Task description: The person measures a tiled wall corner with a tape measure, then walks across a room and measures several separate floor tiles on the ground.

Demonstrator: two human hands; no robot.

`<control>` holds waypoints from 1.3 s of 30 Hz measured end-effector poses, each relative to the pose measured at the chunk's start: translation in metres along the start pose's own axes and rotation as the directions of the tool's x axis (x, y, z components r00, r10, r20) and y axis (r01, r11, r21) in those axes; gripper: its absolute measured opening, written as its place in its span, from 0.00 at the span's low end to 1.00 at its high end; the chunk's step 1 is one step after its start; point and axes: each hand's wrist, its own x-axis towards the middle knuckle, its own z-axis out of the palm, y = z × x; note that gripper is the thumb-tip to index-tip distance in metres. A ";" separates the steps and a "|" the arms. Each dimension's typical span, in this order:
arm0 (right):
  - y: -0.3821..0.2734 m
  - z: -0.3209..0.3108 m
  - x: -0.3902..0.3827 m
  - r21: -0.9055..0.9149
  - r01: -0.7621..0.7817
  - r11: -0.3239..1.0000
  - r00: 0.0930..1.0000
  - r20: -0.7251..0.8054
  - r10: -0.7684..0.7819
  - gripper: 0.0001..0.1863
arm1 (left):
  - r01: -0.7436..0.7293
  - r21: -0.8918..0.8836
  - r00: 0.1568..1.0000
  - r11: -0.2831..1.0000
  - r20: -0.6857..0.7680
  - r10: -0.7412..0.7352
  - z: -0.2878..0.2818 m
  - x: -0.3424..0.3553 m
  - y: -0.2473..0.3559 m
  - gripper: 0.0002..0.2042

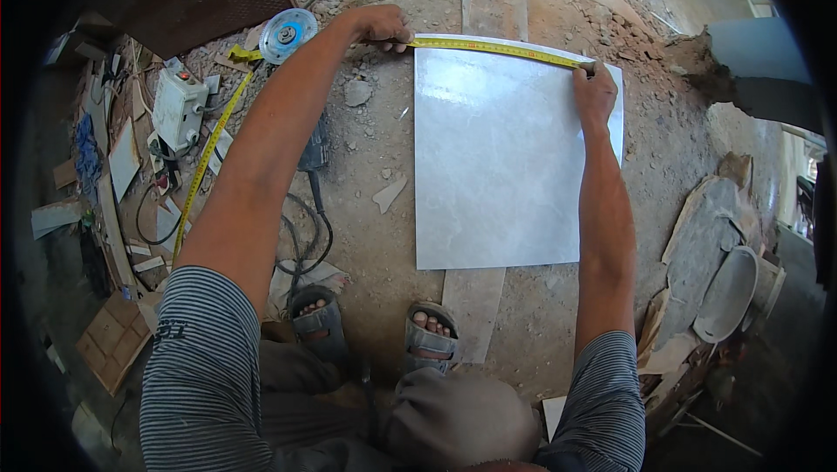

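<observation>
A pale grey, glossy square tile (497,158) lies in front of me on the dirt ground. A yellow tape measure (497,47) stretches along its far edge. My left hand (384,26) is closed on the tape at the tile's far left corner. Near the far right corner, my right hand (596,93) pinches the tape against the tile, with its wrist and forearm over the tile's right side. Whether those fingers also hold something small and dark, I cannot tell. Another length of yellow tape (218,136) runs down at the left, partly behind my left arm.
An angle grinder's disc (288,34) shows beyond my left forearm, its body mostly covered. A white switch box (180,106) with cables stands at the left among tile scraps. A plank (473,311) passes under the tile. A white basin (728,295) leans among rubble at right.
</observation>
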 end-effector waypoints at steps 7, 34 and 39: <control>0.000 0.000 -0.001 -0.007 0.010 1.000 1.000 -0.010 -0.010 0.07 | 0.037 0.002 0.999 0.999 0.032 -0.037 -0.001 0.004 -0.003 0.09; 0.008 0.003 -0.004 0.008 0.002 1.000 1.000 -0.016 -0.002 0.07 | -0.038 -0.030 0.999 0.999 -0.019 0.038 0.010 -0.009 0.007 0.10; -0.001 0.001 0.006 0.007 -0.020 1.000 1.000 -0.007 0.020 0.08 | -0.042 -0.030 0.998 0.999 -0.041 0.041 0.002 -0.018 0.013 0.10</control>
